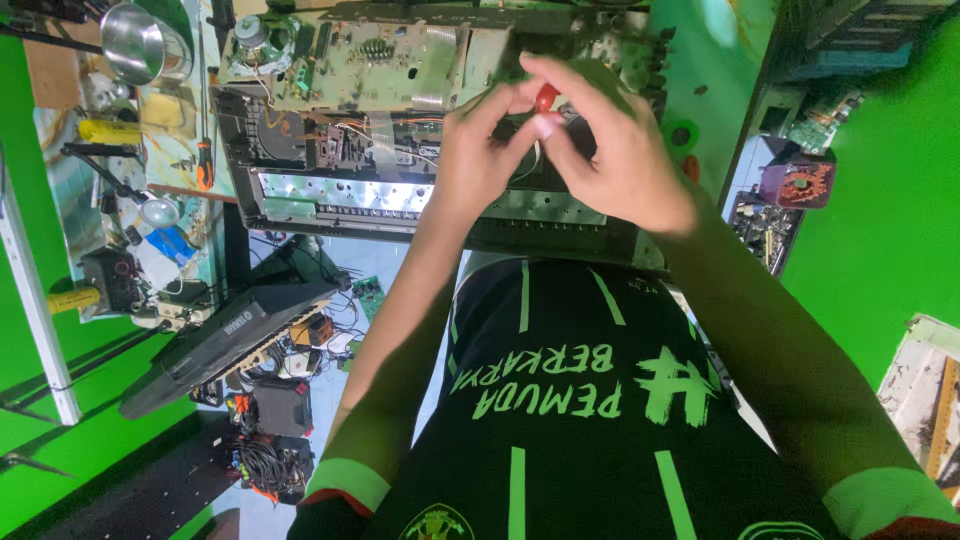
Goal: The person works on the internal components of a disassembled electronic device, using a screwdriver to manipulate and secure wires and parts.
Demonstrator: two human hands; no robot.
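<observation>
At upper centre of the frame, the right hand (625, 160) pinches a small red part (545, 97) in its grip. The left hand (480, 150) presses fingertips against it, above the opened keyboard chassis (340, 120) on the desk (700, 60).

The small red part (545, 97) pinched between both hands looks like glossy plastic; the opened device chassis (400, 190) shows bare, shiny sheet metal; its circuit board (370, 60) is matt green; the bowl (135, 42) is polished steel.

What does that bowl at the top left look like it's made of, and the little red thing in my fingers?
The bowl looks like polished metal, probably steel: silvery with bright reflections. The small red piece, pinched between both hands' fingertips, looks like glossy plastic, though it is too small to be sure.
</observation>
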